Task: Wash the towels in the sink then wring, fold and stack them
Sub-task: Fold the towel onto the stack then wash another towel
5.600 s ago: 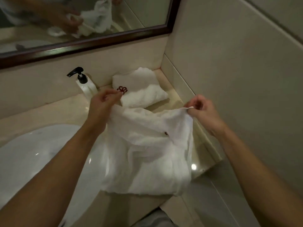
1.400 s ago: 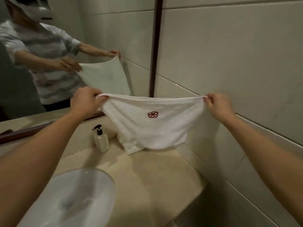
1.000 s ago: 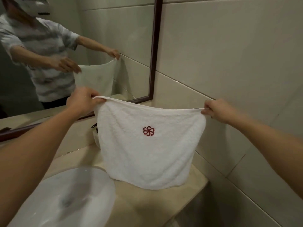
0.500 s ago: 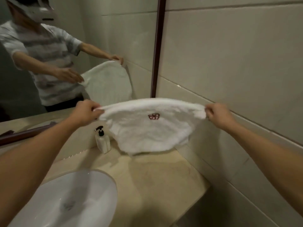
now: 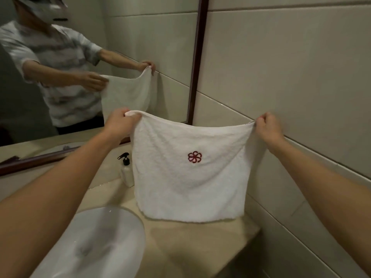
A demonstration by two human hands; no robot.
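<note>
Beige counter (image 5: 200,247) is waiting below both hands; left hand (image 5: 120,123) and right hand (image 5: 268,127) are pinching the towel (image 5: 190,187) corners; it is hanging flat now after flapping, ready for folding.

The towel (image 5: 190,177) is hanging above the desk (image 5: 192,247), right of the sink (image 5: 96,243), partly hiding the soap bottle (image 5: 126,173) behind.

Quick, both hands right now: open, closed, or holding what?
Left hand: pinches the white towel at its top left corner.
Right hand: pinches its top right corner.
</note>
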